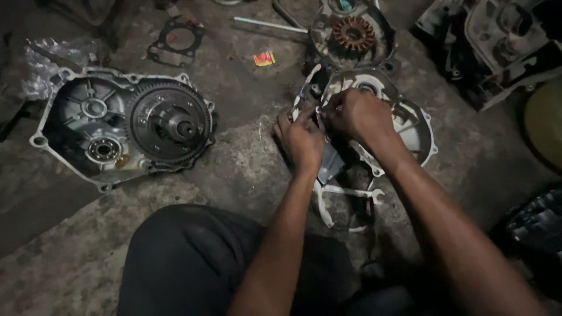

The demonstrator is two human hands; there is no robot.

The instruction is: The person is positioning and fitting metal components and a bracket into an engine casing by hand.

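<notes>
- Pinching something small and pale between thumb and fingertips, the right hand [357, 116] is curling closed over the rim of the engine cover [410, 126]; what the pinched piece is remains too small to tell.
- Pressing against the cover's near edge, the left hand [303, 139] is gripping it with bent fingers, seemingly bracing the casting so it is not shifting under the other hand.
- Lying on the concrete floor [246, 169] directly in front of the person's knee [187, 257], the cover is sitting open side up, which is keeping its inner cavity reachable from above.
- Showing a pale grey cast-metal shell with bolt lugs around a rounded outline, the cover is looking worn and oily, with a dark round bore near its top.
- Resting well apart on the left, a crankcase half [76, 129] with a large toothed gear [170, 122] is facing up.
- Sitting just beyond the cover, a stator plate [353, 34] with copper windings is lying flat, and a dark gasket [175, 42] is lying farther left.
</notes>
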